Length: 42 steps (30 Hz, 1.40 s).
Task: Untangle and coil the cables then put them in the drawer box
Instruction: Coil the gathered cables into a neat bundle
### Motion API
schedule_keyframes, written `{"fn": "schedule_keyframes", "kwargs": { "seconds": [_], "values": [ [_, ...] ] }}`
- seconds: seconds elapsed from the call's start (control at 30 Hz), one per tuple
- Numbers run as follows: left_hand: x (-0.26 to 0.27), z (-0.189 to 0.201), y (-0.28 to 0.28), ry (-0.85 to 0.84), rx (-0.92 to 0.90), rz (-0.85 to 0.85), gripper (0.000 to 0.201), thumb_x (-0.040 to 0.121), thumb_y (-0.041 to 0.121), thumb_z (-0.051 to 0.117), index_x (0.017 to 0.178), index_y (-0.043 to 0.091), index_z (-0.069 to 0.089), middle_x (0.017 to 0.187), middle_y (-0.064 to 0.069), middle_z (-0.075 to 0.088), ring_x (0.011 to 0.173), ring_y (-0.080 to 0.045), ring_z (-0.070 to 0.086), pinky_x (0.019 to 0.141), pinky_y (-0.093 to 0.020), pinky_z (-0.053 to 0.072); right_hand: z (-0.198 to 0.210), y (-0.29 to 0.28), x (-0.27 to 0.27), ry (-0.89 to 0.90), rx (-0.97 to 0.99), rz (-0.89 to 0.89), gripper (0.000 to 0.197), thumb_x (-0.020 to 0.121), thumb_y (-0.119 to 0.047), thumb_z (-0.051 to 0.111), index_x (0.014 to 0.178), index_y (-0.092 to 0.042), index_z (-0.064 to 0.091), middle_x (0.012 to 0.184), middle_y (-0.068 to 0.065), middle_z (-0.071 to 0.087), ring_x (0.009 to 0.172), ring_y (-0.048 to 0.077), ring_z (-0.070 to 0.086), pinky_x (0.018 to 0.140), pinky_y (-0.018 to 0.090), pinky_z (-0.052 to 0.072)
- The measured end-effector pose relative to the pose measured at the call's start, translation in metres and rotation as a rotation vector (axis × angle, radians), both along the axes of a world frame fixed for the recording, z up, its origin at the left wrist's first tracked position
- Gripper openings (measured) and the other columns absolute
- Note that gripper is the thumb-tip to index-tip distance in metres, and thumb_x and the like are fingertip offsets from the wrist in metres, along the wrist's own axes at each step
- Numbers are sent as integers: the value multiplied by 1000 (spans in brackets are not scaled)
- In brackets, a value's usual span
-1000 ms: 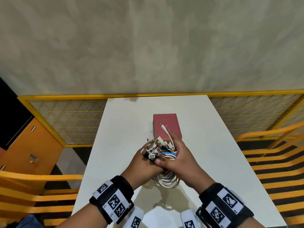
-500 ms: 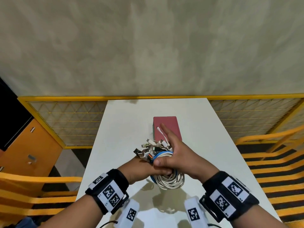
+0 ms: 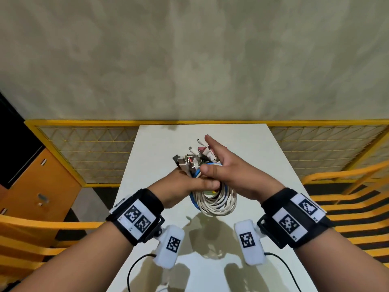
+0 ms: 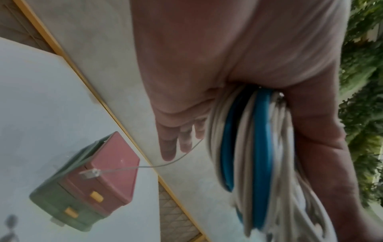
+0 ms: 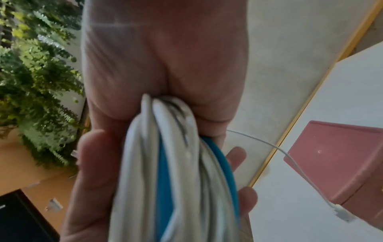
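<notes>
A coil of white and blue cables (image 3: 216,203) hangs above the white table (image 3: 157,154) between both hands, plug ends sticking up at the top. My left hand (image 3: 189,182) grips the coil, thumb and fingertips wrapped round it in the right wrist view (image 5: 176,180). My right hand (image 3: 223,165) holds it from the other side, fingers stretched straight forward and thumb hooked over the strands. One thin white cable end (image 5: 344,216) trails loose towards the pink and green drawer box (image 4: 103,172), which stands shut on the table. In the head view my hands hide nearly all of the box.
A yellow mesh railing (image 3: 94,148) runs behind and beside the table. An orange cabinet (image 3: 37,186) stands at the left, and orange chair frames (image 3: 347,186) flank both sides. Green plants (image 5: 37,73) show in the wrist views.
Both hands have lifted the coil higher and further forward, so it now covers the box in the head view. The right hand's fingers have stretched out straighter.
</notes>
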<state>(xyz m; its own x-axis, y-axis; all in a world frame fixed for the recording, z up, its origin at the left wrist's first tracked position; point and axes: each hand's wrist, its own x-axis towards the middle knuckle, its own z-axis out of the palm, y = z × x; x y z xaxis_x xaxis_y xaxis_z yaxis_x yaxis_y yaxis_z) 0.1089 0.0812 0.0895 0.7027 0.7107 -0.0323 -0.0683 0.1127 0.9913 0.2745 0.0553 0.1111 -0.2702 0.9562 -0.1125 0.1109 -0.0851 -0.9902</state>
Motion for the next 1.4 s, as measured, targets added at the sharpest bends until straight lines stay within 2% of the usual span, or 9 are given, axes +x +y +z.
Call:
{"fn": "schedule_keyframes", "kwargs": {
  "seconds": [0.13,0.27,0.37,0.63,0.77,0.97,1.17,1.33,1.4],
  "values": [
    [4,9,3,-83,-11,-10,42,73,0,73,111,17,69,105,-5,75,104,-22,70,89,-33,54,11,2,0,70,-19,27,131,54,-65,82,157,-28,11,162,-3,26,143,14,36,118,42,32],
    [5,10,5,-47,44,-20,47,77,-5,69,116,22,68,118,-13,70,114,-27,66,95,-36,53,18,2,0,-8,21,50,114,68,-63,74,156,-37,7,163,-13,15,146,4,26,121,39,23],
    [5,9,3,9,80,-23,45,77,0,71,118,18,66,114,-6,73,111,-22,68,92,-31,53,20,0,4,-40,11,56,101,77,-50,64,157,-36,4,155,-25,21,126,-21,37,108,16,35],
    [7,-8,3,143,291,206,45,77,21,79,120,15,66,108,2,76,106,-14,70,99,-41,52,3,9,-3,-266,-37,-132,96,71,-83,48,152,-49,8,159,-4,32,143,12,35,118,38,29],
    [8,-9,4,94,301,297,19,80,16,77,99,13,73,94,-9,78,90,-22,73,86,-41,55,3,8,-7,-302,-25,-184,90,76,-82,42,153,-45,14,147,-14,47,134,15,48,108,26,37],
    [12,-13,-3,-60,142,255,32,89,0,65,110,24,70,106,10,76,103,-7,69,81,-18,51,-1,12,-12,-368,37,-160,90,73,-89,34,138,-31,53,144,-13,53,136,7,44,116,33,30],
    [16,-29,-8,-179,-62,292,37,86,8,65,122,1,62,117,-18,69,107,-28,66,92,-45,54,-10,6,-7,-54,-128,-186,47,100,-49,42,114,-13,68,112,13,73,103,25,70,90,41,55],
    [21,-34,-11,-300,-180,294,30,84,3,65,114,5,68,109,-20,70,102,-34,67,93,-50,53,-18,8,-11,-15,-145,-227,101,69,-81,59,146,-17,44,151,5,46,136,25,48,111,47,40],
    [22,-36,-13,-333,-253,313,30,80,2,67,110,5,70,105,-20,72,99,-35,68,90,-48,55,-19,8,-12,13,-121,-245,85,80,-71,55,147,-21,43,152,2,46,136,22,48,113,47,38]
  ]
}}
